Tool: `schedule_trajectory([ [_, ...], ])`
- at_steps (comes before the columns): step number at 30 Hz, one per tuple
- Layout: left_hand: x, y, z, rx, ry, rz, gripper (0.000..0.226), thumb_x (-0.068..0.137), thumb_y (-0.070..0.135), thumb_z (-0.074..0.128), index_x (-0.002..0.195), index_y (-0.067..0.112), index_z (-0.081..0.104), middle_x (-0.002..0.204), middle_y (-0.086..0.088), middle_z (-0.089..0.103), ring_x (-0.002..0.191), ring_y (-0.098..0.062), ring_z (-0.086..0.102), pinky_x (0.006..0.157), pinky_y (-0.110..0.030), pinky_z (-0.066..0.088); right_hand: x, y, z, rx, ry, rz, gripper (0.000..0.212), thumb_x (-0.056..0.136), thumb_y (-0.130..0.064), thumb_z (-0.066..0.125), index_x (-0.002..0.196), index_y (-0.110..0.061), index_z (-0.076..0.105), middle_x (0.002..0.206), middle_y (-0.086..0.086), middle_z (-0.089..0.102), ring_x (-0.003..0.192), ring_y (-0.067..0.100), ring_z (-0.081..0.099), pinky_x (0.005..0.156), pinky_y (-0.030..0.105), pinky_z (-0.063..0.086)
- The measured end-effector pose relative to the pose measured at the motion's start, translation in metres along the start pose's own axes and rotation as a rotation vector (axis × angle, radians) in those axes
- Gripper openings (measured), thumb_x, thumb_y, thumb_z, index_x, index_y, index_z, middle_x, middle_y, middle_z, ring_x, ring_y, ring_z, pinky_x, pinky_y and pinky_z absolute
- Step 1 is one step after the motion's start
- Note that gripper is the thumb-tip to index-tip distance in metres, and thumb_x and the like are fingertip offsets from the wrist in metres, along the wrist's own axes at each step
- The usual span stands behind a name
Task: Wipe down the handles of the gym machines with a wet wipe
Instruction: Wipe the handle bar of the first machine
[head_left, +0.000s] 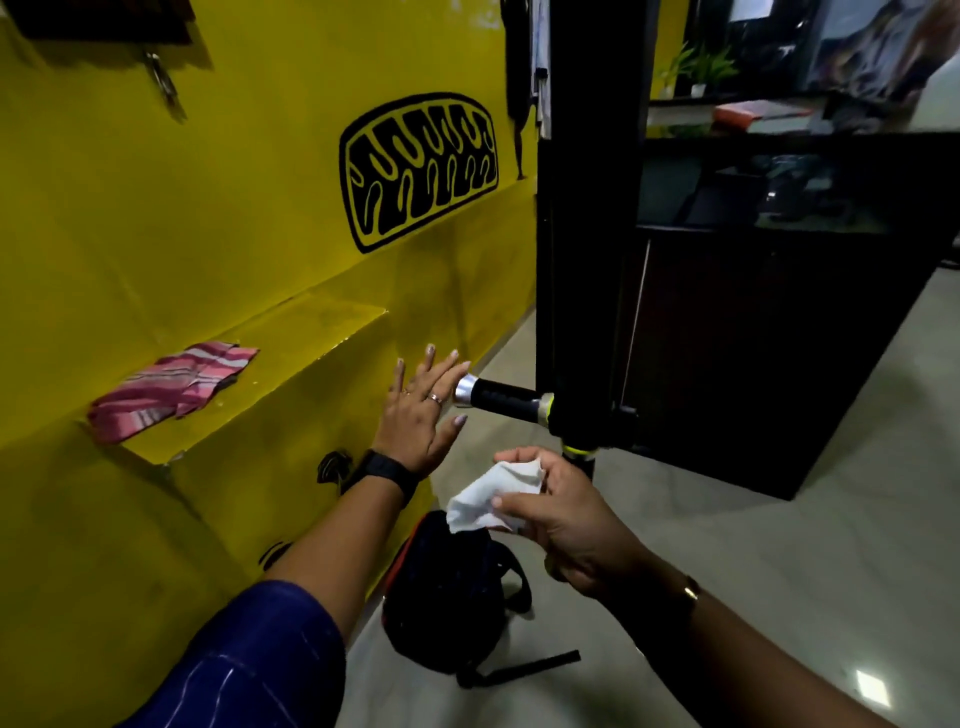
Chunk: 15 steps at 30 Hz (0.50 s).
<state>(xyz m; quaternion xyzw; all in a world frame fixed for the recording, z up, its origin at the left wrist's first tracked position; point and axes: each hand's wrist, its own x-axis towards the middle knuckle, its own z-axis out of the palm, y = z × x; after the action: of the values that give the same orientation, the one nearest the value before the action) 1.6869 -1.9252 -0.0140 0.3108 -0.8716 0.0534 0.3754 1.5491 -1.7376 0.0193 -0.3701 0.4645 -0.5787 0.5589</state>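
Hand positions: left hand (420, 415) opened flat, right hand (569, 525) closed round a wet wipe (488, 499).

The left arm is extended forward and covered to the elbow by a blue sleeve (249, 660); a black watch (387, 470) is worn at the wrist, and the fingers (429, 364) are held straight and spread. The right arm is extended from the lower right; a gold-coloured band (691, 592) is worn at the wrist, and the wipe is pinched between thumb and curled fingers. The hands are held apart.

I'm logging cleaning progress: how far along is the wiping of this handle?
Done: only getting the wipe out; no sign of wiping shows. In hand: the right hand holds the wipe below the handle, not touching it, and the open left hand is beside its silver end. Left: wiping the handle.
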Motion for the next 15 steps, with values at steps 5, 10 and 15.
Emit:
schedule_trajectory([
  [5,0.013,0.03,0.011,-0.913,0.096,-0.571,0.066,0.08,0.081,0.033,0.107,0.028,0.06,0.119,0.007,0.065,0.127,-0.019,0.051,0.099,-0.034,0.043,0.032,-0.013,0.005,-0.611,0.175,-0.519,0.015,0.082,-0.005,0.069,0.084,-0.014,0.057,0.074,-0.002,0.058,0.066,0.001,0.051,0.059,0.02,0.042],
  [10,0.027,0.043,0.01,-1.354,0.194,-0.983,0.066,0.099,0.061,0.012,0.095,0.015,0.059,0.068,0.005,0.07,0.062,-0.005,0.065,0.068,-0.026,0.045,0.067,-0.022,0.016,-1.138,0.334,-1.069,0.042,0.085,0.002,0.054,0.124,-0.01,0.062,0.119,0.013,0.065,0.101,0.023,0.063,0.082,0.031,0.052],
  [15,0.037,0.038,0.004,-1.585,0.126,-1.067,0.083,0.093,0.069,0.005,0.107,0.013,0.064,0.089,-0.008,0.074,0.087,-0.019,0.066,0.082,-0.033,0.048,0.11,-0.024,0.03,-1.57,0.43,-1.018,0.025,0.079,-0.008,0.056,0.1,-0.001,0.068,0.103,0.018,0.067,0.097,0.035,0.065,0.082,0.039,0.054],
])
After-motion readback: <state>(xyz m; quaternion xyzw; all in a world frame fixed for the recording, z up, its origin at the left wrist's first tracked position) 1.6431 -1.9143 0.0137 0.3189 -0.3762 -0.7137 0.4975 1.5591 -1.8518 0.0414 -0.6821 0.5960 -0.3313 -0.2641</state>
